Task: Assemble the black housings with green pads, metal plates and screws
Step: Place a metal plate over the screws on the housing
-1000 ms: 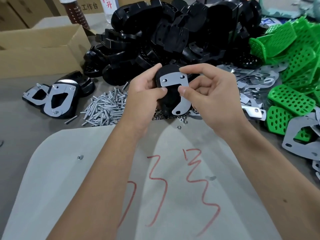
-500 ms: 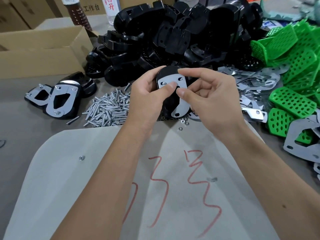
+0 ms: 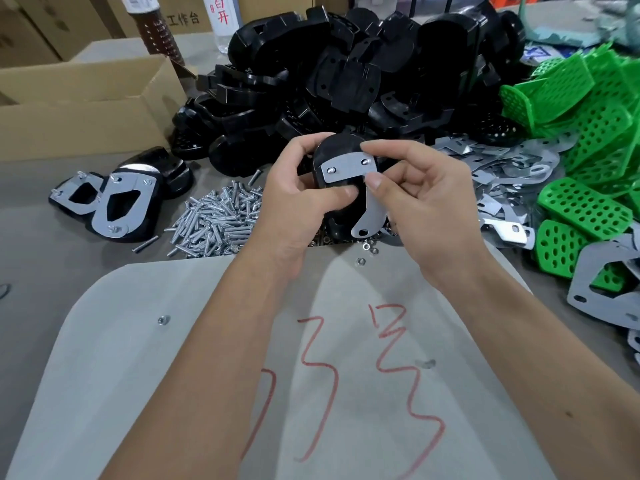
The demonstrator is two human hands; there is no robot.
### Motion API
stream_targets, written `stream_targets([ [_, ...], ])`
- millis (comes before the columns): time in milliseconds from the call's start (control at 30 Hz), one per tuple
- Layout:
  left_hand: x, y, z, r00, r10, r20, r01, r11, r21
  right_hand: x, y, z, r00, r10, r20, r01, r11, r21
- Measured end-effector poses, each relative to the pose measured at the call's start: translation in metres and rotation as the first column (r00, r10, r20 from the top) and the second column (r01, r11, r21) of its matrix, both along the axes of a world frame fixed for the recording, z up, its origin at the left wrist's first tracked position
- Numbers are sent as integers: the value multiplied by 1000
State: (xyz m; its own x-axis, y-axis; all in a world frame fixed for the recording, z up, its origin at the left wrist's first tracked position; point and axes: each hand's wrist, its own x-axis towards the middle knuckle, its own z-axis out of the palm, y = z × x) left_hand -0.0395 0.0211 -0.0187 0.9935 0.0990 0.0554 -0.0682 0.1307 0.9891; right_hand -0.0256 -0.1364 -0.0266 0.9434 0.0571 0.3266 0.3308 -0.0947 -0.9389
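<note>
I count two finished housings (image 3: 117, 199) left of the screw heap (image 3: 214, 223). Right of it my left hand (image 3: 298, 209) grips one housing (image 3: 341, 202); right hand (image 3: 426, 202) fingers (image 3: 375, 180) pinch its plate (image 3: 349, 171). Grey worktop (image 3: 52, 258).

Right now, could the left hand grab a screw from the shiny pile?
Probably not right away. The screw pile lies open on the table just beside the left hand, nothing covering it, but that hand grips the black housing and would have to let go first.
</note>
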Motion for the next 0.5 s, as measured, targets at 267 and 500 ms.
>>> stream_targets([
  [267,2,-5,0,999,33,-18,-33,999,34,1,-2,2,992,-41,-117,44,999,28],
  [500,1,-7,-1,996,84,-10,-84,996,34,-1,-2,5,990,-23,-138,21,1000,-18],
])
